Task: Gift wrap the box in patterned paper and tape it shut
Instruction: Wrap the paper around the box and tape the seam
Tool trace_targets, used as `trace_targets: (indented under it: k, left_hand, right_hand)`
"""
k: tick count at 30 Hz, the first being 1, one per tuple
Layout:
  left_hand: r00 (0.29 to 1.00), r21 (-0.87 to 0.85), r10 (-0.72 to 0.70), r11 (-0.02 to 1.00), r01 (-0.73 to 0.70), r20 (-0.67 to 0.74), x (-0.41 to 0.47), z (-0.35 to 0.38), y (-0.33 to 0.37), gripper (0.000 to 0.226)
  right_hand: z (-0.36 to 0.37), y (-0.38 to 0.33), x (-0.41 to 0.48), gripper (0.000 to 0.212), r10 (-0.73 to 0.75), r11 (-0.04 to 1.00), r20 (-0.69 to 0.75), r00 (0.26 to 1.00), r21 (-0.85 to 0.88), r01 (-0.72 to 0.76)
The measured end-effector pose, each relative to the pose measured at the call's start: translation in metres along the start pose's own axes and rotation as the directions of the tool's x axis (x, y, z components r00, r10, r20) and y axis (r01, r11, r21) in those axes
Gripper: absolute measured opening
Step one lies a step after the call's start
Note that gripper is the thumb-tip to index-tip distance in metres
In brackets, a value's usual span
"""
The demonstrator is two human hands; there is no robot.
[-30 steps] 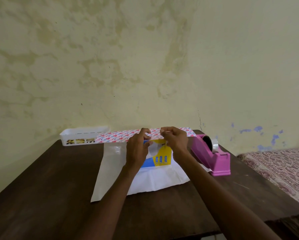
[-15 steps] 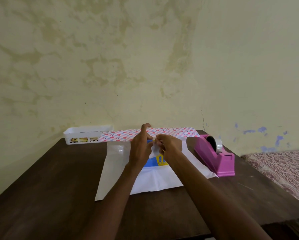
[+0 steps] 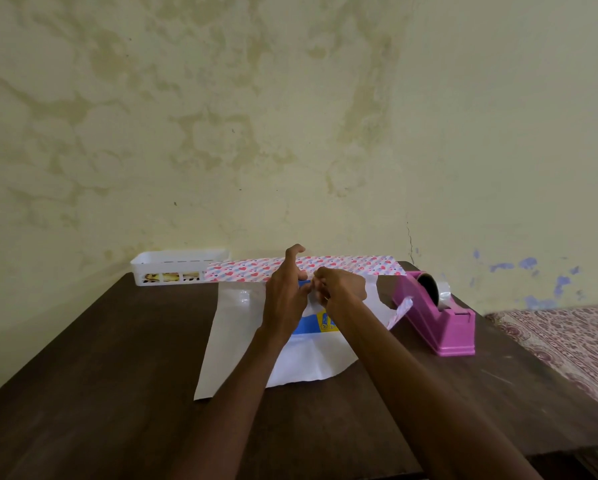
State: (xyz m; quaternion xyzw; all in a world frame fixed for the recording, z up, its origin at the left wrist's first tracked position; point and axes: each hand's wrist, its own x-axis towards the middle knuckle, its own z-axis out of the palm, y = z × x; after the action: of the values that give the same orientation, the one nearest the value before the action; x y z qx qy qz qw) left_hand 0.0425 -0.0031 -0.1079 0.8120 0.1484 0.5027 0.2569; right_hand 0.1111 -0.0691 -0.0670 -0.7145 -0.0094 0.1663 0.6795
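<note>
The wrapping paper (image 3: 235, 337) lies white side up on the dark table, its heart-patterned far edge (image 3: 342, 265) turned up at the back. A blue, yellow and white box (image 3: 316, 323) sits on the sheet, mostly hidden by my hands. My left hand (image 3: 285, 296) rests on top of the box, its index finger lifted. My right hand (image 3: 341, 289) meets it there, fingertips pinching a paper flap over the box. A pink tape dispenser (image 3: 443, 320) with a clear tape roll stands to the right.
A white slotted plastic basket (image 3: 176, 268) stands at the back left against the stained wall. The dark wooden table (image 3: 100, 375) ends at the right, where a patterned fabric surface (image 3: 574, 344) lies lower down.
Both hands have drawn the paper flap over the box top, covering most of its yellow and blue print. My left index finger has risen.
</note>
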Motion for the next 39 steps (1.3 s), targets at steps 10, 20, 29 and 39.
trace_targets:
  k: [10,20,29,39]
  left_hand:
    - [1.000,-0.015,0.024,1.000,-0.024,-0.001,0.000,0.001,-0.002,0.055]
    - [1.000,0.042,0.020,0.999,-0.021,0.004,0.002,0.003,-0.002,0.057]
    - [1.000,0.071,0.000,0.997,-0.002,0.016,0.002,0.002,0.000,0.057]
    - [0.995,0.133,0.064,0.988,-0.073,0.072,0.007,-0.002,-0.005,0.028]
  right_hand:
    - [0.001,-0.004,-0.002,0.025,-0.043,0.996,-0.028,0.999,-0.083,0.040]
    - [0.001,-0.007,-0.007,0.022,-0.123,0.980,-0.054,0.991,-0.165,0.112]
    - [-0.002,-0.011,-0.010,0.027,-0.155,0.956,-0.045,0.987,-0.260,0.139]
    - [-0.010,0.000,0.004,0.048,-0.205,0.935,-0.037,0.978,-0.302,0.184]
